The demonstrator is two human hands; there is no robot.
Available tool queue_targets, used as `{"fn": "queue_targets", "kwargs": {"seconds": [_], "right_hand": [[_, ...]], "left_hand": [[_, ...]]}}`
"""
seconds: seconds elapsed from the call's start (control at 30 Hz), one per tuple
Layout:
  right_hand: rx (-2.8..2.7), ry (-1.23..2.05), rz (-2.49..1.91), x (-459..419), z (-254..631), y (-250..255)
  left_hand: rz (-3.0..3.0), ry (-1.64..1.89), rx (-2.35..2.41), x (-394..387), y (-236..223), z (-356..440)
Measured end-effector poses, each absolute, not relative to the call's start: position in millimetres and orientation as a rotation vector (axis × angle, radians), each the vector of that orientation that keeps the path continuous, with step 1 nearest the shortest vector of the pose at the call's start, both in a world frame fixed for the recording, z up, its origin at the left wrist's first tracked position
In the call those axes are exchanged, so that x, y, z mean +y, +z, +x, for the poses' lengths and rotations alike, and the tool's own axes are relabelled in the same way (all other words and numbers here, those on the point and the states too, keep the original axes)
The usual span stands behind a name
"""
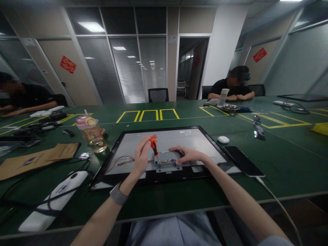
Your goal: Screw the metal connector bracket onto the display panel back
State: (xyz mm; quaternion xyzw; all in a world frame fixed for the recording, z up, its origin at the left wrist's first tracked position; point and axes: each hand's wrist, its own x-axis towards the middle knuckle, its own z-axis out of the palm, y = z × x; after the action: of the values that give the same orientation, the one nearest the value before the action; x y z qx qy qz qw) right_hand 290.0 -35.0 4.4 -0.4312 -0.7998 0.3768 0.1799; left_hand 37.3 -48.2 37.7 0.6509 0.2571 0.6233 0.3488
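A flat display panel (205,147) with a black frame and grey back lies on the table before me. Near its front edge sits a metal bracket (166,168) with a small board and ports, one of them blue. My left hand (142,150) is closed around an orange and black screwdriver (154,147), which stands nearly upright with its tip down at the bracket's left side. My right hand (188,154) rests at the board's right end, fingers curved over its edge; whether they grip it is hard to see. Thin wires (120,160) run from the board leftward.
Left of the panel stand a pink-lidded bottle (91,133), brown paper packaging (38,159) and a white power strip (55,200) with black cables. On the right lie a phone (243,160) on a cable and a white earbud case (223,139). Two people sit across the table.
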Motion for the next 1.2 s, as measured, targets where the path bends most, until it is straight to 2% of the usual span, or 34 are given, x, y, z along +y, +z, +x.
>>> {"fn": "queue_targets", "kwargs": {"seconds": [1.2], "right_hand": [[-2.283, 1.037, -1.214, -34.1, 290.2, 3.9]], "left_hand": [[1.712, 1.647, 0.703, -47.6, 38.4, 36.2]]}}
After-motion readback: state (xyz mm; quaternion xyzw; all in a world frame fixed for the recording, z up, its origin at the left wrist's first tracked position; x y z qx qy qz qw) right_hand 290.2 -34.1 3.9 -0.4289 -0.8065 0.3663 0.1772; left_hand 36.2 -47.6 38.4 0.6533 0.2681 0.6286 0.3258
